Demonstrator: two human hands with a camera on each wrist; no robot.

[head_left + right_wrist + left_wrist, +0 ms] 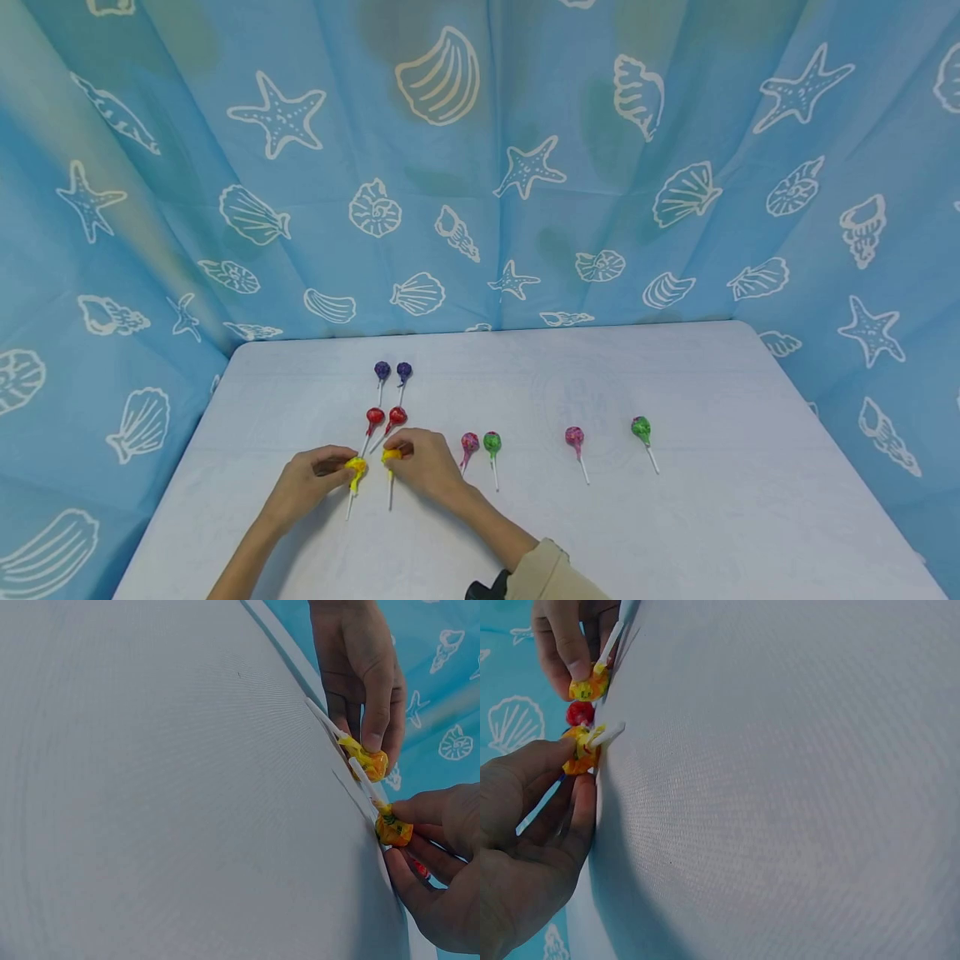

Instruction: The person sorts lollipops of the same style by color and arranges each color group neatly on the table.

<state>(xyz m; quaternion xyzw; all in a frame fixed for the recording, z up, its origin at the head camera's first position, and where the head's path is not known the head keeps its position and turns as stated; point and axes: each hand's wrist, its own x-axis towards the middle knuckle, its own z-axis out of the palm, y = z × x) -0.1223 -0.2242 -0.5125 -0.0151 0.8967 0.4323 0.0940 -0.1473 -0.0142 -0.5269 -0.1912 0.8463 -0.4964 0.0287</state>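
My left hand (303, 486) pinches the wrapped head of a yellow lollipop (356, 468) between thumb and fingers, its white stick toward me. To its right, my right hand (427, 463) pinches a second yellow lollipop (392, 456) by the head. Both also show in the left wrist view, the left hand's lollipop (582, 754) nearer than the right hand's lollipop (591, 684). Just beyond the hands lie two red lollipops (375, 417), their sticks pointing toward the yellow ones. Farther back sit two purple lollipops (382, 371), side by side.
Right of my right hand, a pink lollipop (469, 442) and a green lollipop (492, 443) lie together, the pink one's stick partly behind the hand. Another pink lollipop (575, 437) and green lollipop (641, 428) lie apart farther right. A blue shell-print curtain (465, 167) borders the white table (712, 517).
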